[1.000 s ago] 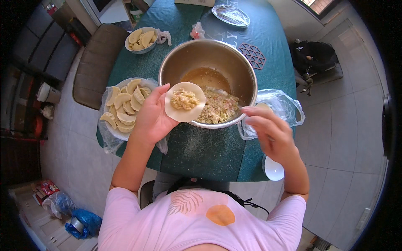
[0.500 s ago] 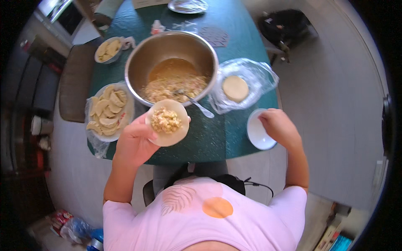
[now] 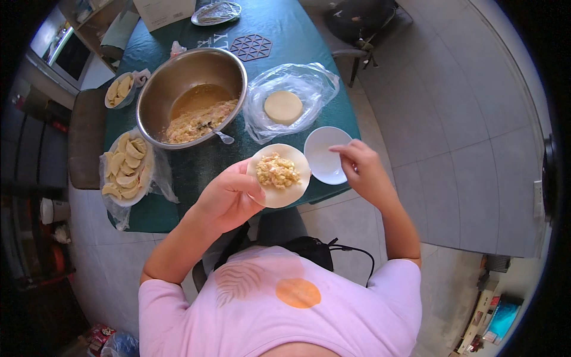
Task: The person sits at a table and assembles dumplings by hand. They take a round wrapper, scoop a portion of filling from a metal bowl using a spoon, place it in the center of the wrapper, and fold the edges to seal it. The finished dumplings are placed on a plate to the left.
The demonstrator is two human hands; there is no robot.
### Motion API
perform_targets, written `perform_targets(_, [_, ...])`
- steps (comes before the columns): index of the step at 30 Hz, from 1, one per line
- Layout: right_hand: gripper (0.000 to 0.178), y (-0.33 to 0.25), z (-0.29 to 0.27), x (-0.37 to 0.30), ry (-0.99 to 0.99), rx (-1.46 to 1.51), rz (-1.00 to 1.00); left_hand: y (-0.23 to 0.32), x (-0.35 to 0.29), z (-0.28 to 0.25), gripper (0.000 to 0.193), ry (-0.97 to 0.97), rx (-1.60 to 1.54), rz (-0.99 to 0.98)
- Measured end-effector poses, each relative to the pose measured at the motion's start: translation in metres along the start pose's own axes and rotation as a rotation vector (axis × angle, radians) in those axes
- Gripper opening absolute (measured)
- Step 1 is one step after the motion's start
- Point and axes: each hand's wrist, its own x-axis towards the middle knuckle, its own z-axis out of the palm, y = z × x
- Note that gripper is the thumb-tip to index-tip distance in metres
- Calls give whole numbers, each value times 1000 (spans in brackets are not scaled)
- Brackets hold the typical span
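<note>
I have the left hand (image 3: 232, 193) pinching the round dough (image 3: 288, 199) by its left edge, thumb on top, other fingers mostly hidden underneath. A filling heap (image 3: 278, 171) sits in its middle, just past the thumb. My right hand (image 3: 366, 172) has its fingers apart, one pointing over the white bowl (image 3: 323, 141) at the worktop's (image 3: 190, 181) edge.

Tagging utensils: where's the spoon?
Head view, left of centre: the spoon crosses the near right rim of the metal bowl, tip in the chopped filling, beyond the left hand.
</note>
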Motion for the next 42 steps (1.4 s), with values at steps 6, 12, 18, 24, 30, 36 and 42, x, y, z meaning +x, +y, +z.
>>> perform_targets(6, [42, -56, -21, -18, 136, 158, -248, -11, 9, 16, 60, -32, 2, -51])
perform_targets(12, [46, -47, -25, -29, 114, 144, -324, -16, 15, 19, 60, -44, 21, -41])
perform_targets(18, [37, -32, -23, -24, 156, 175, -134, -13, 17, 18, 60, -39, 66, -25])
perform_targets(24, [23, 32, 33, 7, -209, -290, 80, -7, 13, 18, 59, -119, 39, -39])
perform_targets(30, [24, -4, -23, 24, -37, 147, 55, 4, 7, 39, 68, 0, -51, -200])
perform_targets(36, [22, -63, -60, 37, -164, 264, -598, -7, 17, 33, 87, -206, -214, -397])
perform_targets(42, [26, -54, -63, 41, -192, 202, -637, -9, 15, 36, 92, -236, -160, -345])
